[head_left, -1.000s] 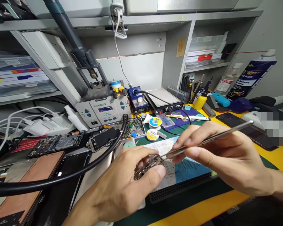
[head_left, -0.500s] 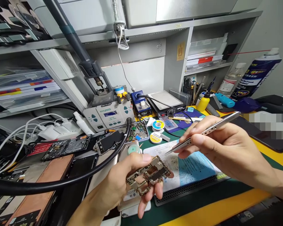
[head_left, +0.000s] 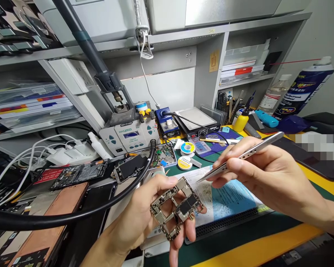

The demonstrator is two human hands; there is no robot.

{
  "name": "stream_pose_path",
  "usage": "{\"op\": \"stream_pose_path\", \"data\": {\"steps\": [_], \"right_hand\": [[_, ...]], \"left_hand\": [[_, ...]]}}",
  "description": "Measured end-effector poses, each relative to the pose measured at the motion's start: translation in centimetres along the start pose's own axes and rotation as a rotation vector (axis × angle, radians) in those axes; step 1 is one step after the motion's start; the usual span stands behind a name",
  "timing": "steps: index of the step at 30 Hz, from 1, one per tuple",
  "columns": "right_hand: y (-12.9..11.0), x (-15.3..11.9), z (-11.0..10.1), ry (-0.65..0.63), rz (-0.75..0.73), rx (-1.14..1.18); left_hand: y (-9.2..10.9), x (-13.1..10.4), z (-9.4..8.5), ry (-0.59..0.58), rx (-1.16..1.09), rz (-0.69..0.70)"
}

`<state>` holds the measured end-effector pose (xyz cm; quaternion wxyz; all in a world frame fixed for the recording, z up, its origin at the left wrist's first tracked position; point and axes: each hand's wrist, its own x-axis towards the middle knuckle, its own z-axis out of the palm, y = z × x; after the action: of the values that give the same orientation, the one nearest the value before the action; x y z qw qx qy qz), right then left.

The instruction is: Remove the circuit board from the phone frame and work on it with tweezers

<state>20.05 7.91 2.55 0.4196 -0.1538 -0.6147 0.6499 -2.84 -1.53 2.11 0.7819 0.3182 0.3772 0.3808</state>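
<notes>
A small phone circuit board [head_left: 187, 206] with cut-out openings, shiny shields and a dark chip rests in my left hand [head_left: 140, 209]. The thumb presses its upper edge and the fingers support it from below. My right hand [head_left: 264, 174] pinches a pair of metal tweezers [head_left: 249, 152] with small holes along the arms. Their fine tips point left and end just right of the board, apart from it. Beneath the hands lies a blue and white printed sheet [head_left: 231, 198] on a black perforated mat.
A hot air station [head_left: 133, 135] stands behind, its black hose [head_left: 100, 211] arching across the left side. Phone parts lie at left, including a copper-coloured panel [head_left: 51, 218]. Solder spools [head_left: 187, 148], a yellow bottle [head_left: 241, 121] and a spray can [head_left: 303, 89] stand further back.
My left hand has tilted the circuit board so that its face turns more toward me, with its upper corner raised. My right hand and the tweezers have hardly moved.
</notes>
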Motion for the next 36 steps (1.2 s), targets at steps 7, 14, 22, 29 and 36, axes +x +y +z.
{"op": "stream_pose_path", "data": {"steps": [7, 14, 22, 29, 36], "right_hand": [[-0.1, 0.3, -0.1, 0.02, -0.008, 0.016], [-0.7, 0.0, 0.0, 0.037, -0.075, -0.047], [0.3, -0.9, -0.2, -0.16, -0.251, -0.385], [0.5, -0.9, -0.4, -0.209, -0.302, -0.538], [0.6, -1.1, -0.1, -0.23, -0.358, -0.594]], "left_hand": [[0.2, -0.3, 0.4, 0.118, 0.318, 0.102], [-0.3, 0.5, 0.0, 0.592, 1.606, 0.869], [-0.4, 0.6, -0.5, 0.562, 1.81, 1.082], [-0.5, 0.6, -0.3, 0.557, 1.869, 1.079], [-0.5, 0.6, -0.3, 0.553, 1.917, 1.118]]}}
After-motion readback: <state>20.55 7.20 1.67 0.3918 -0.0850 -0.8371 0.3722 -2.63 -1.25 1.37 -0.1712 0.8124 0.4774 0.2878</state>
